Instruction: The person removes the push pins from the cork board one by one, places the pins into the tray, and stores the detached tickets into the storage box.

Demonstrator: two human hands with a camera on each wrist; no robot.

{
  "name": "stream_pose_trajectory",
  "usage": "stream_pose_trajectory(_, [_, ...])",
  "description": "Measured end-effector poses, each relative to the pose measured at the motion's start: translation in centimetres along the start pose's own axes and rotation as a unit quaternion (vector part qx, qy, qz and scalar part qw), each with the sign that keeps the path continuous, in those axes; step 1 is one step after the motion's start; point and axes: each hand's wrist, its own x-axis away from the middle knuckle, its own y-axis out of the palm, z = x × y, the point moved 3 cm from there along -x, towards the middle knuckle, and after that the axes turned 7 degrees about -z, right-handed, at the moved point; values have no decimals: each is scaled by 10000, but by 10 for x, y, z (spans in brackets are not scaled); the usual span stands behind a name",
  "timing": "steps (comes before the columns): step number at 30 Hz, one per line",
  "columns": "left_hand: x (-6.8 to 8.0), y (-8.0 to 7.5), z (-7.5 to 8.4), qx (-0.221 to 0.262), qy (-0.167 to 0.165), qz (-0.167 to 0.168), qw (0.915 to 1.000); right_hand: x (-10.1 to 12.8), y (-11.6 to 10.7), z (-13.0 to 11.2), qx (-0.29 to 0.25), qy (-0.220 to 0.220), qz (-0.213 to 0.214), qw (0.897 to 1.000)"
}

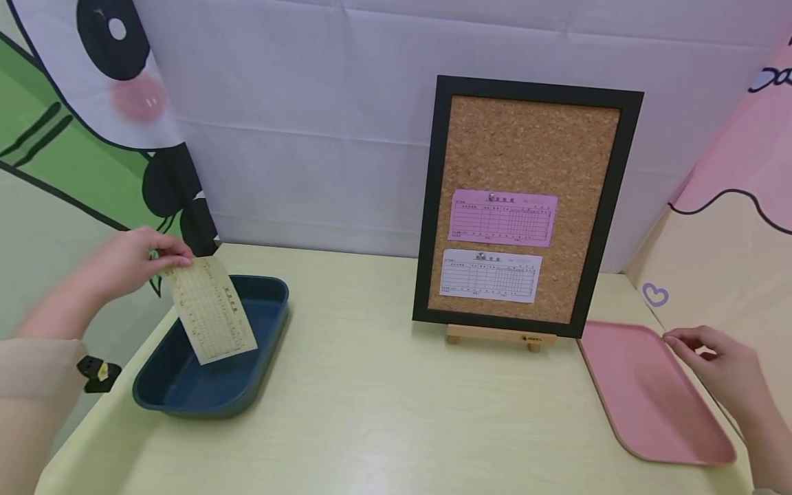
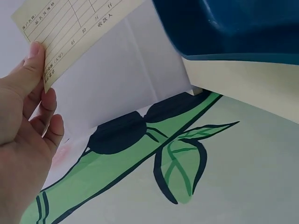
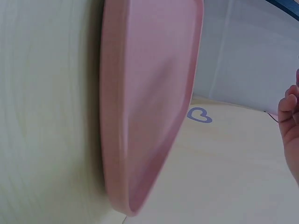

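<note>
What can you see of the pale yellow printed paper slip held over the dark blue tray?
The pale yellow printed paper slip is a thin rectangular form with a ruled grid and small dark print. The left hand pinches its upper corner, thumb on its face. It hangs tilted, lower end over the dark blue plastic tray at the table's left; whether it touches the tray is unclear. It looks flat and uncreased.

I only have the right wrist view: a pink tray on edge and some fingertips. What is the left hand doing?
Observer: The left hand pinches a yellow slip above the blue tray.
Operator: Is anything on the cork board?
Observer: Yes, the cork board carries a pink slip pinned above a white slip.
Operator: Is my right hand holding anything?
Observer: The right hand hovers at the pink tray rim; no object shows in it.
</note>
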Motion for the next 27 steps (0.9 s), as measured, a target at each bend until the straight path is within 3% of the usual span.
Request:
stream_pose_trajectory(9, [-10,29,-2,140,467,-326,9983,8,20,24,-97,143,-928,9955])
stream_pose_trajectory(15, [-17,43,-1,251,508,-597,9966,9,30,35,204,388,-1442,9886])
stream_pose_trajectory(23, [-23,63,3,63,831,-761,9936,6,42,40,216,345,-1829,9823])
stream_pose_trajectory(27, [-26,69,6,76,831,-863,9928,4,47,43,270,315,-1984,9792])
